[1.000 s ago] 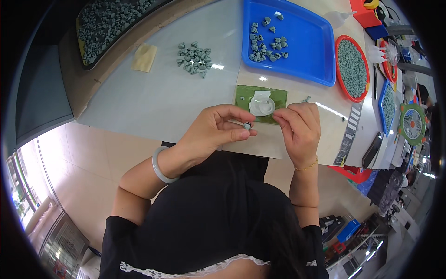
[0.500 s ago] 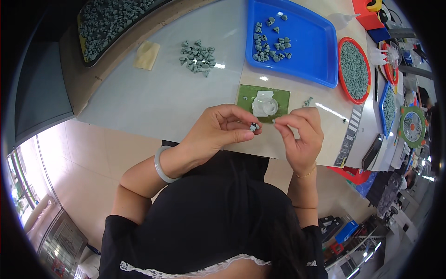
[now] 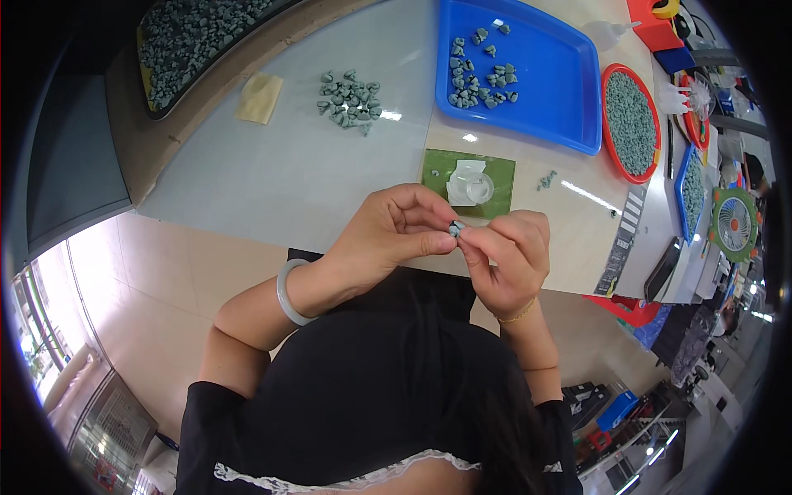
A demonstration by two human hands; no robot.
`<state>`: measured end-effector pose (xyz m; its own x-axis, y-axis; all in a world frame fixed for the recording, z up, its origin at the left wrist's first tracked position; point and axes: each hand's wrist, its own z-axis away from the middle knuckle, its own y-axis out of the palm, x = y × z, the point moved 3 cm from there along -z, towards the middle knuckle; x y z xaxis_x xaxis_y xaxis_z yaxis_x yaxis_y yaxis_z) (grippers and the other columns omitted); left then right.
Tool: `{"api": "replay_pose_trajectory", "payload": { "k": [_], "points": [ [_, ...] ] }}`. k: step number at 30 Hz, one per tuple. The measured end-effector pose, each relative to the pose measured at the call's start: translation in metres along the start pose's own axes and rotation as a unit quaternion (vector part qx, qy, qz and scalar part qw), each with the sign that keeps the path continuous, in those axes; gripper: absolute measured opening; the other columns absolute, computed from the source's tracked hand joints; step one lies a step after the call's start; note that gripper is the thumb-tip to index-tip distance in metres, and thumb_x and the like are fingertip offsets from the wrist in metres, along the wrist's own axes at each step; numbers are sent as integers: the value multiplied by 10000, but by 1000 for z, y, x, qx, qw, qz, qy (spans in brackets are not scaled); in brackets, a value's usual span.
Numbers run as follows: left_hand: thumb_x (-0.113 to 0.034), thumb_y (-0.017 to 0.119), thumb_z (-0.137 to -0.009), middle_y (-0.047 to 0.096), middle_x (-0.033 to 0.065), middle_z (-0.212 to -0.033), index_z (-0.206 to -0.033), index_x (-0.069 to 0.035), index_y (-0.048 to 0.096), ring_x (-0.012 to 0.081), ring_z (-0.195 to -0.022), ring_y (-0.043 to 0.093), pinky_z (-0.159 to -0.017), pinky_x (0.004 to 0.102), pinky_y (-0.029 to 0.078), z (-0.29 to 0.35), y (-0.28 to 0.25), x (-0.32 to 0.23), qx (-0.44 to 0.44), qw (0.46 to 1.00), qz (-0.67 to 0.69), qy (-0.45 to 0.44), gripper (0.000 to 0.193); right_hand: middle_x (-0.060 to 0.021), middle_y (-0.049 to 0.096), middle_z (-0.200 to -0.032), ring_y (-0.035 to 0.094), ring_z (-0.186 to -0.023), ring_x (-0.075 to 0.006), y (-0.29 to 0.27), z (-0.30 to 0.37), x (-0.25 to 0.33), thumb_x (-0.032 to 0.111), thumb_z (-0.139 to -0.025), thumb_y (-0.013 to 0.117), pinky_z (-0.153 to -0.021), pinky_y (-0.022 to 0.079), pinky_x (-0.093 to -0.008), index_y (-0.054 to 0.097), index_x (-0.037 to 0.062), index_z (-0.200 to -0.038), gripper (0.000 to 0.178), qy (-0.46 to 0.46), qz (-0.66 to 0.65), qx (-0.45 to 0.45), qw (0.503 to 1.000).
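Between the thumb and fingers of my left hand (image 3: 384, 227) is a small grey-green and black piece (image 3: 455, 230), held above the table's near edge. My right hand (image 3: 510, 256) is closed in a pinch, its fingertips meeting that piece from the right. Whatever sits in the right pinch is too small and covered to make out. Just beyond both hands lies a green mat (image 3: 502, 169), bearing a round clear dish (image 3: 476, 190) on a white scrap. Left of the dish, one tiny bit (image 3: 436, 173) rests on the mat.
Similar pieces form a cluster (image 3: 351, 101) on the table and lie in a blue tray (image 3: 551, 107). A red-rimmed round tray (image 3: 631, 124) holds many small grey-green bits; a few loose bits (image 3: 546, 179) are nearer. Far left stands a dark tray (image 3: 198, 41) of pieces, near a yellowish cloth (image 3: 260, 97).
My right hand has moved left, bringing its pinched fingertips from a short gap away into contact with the piece in my left hand. The left hand has stayed nearly still.
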<state>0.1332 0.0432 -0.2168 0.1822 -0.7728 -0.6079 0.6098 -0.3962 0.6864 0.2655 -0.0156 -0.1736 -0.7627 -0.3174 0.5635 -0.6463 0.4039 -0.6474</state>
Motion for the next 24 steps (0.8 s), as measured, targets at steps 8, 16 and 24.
{"api": "replay_pose_trajectory", "payload": {
  "k": [8,16,24],
  "points": [
    [26,592,-774,603,65,-862,-911,-2,540,113,-803,592,-727,228,494,2,3,-1,-3,999,-24,-21,149,-25,511,-793,463,-681,-206,-2,7,-8,31,-537,619,-592,387,-290,613,97,-838,308,-86,-4,37,996],
    [12,624,-750,594,63,-845,-916,-1,550,110,-781,584,-702,215,478,-2,16,-20,14,995,-74,61,182,-73,525,-813,475,-715,-211,-9,19,-15,53,-687,637,-622,396,-302,523,73,-876,222,-15,-117,-56,991],
    [-36,614,-768,587,38,-856,-983,-1,574,85,-759,559,-701,210,455,-73,2,-93,-57,871,-450,189,221,-110,475,-827,432,-749,-175,-25,25,-22,58,-800,519,-669,371,-271,414,22,-942,180,79,-169,-80,979]
  ]
}}
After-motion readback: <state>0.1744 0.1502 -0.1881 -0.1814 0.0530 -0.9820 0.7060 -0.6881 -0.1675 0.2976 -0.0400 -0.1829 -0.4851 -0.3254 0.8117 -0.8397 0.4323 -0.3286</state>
